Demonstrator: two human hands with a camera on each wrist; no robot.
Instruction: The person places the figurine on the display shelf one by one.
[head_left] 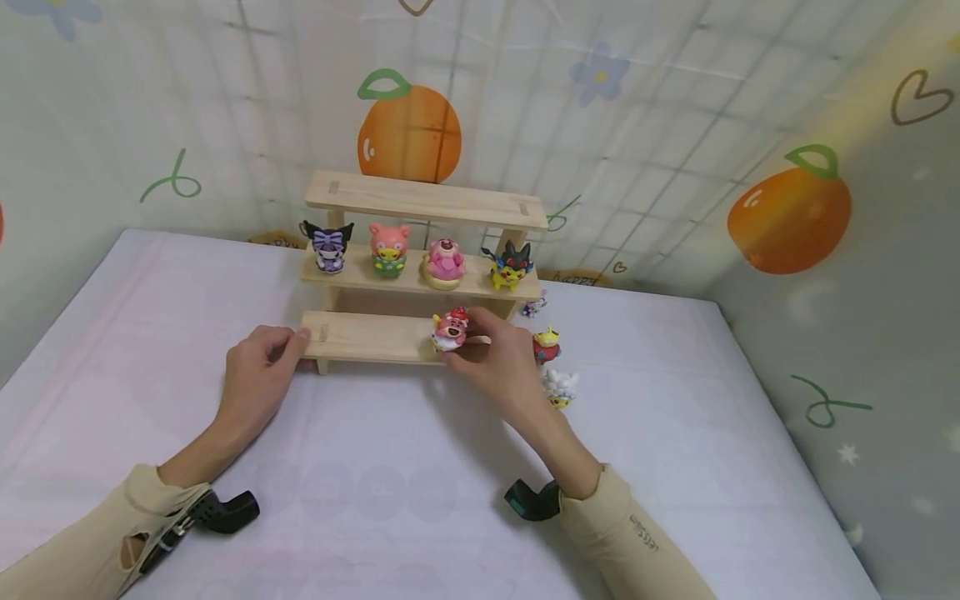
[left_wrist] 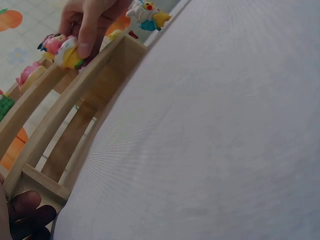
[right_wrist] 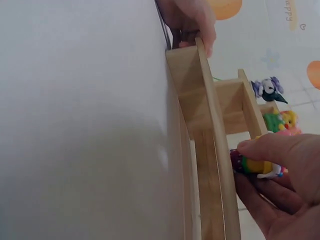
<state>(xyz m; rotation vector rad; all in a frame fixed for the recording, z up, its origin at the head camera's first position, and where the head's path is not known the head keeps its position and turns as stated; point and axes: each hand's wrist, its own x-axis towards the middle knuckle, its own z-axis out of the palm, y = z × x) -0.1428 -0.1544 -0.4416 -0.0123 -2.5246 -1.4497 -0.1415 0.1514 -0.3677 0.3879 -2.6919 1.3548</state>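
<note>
A small wooden tiered display shelf (head_left: 375, 337) stands on the table. My left hand (head_left: 257, 373) grips the left end of its lowest board, thumb on top, with fingers (left_wrist: 32, 217) curled beneath the edge. Between thumb and fingers, my right hand (head_left: 504, 360) pinches a pink bear figurine (head_left: 450, 331) with a red top and a white-and-yellow lower part. That figurine is held upright over the right part of the lowest board; whether its base touches the wood I cannot tell. In the right wrist view the thumb lies along the figurine (right_wrist: 255, 165).
On the middle board stand a purple-and-black figurine (head_left: 329, 248), a pink-and-green one (head_left: 389, 250), a pink one (head_left: 444, 265) and a yellow-and-black one (head_left: 512, 267). Right of the shelf are a red-and-yellow figurine (head_left: 547, 345), a white fluffy one (head_left: 560, 387) and a partly hidden one (head_left: 534, 304).
</note>
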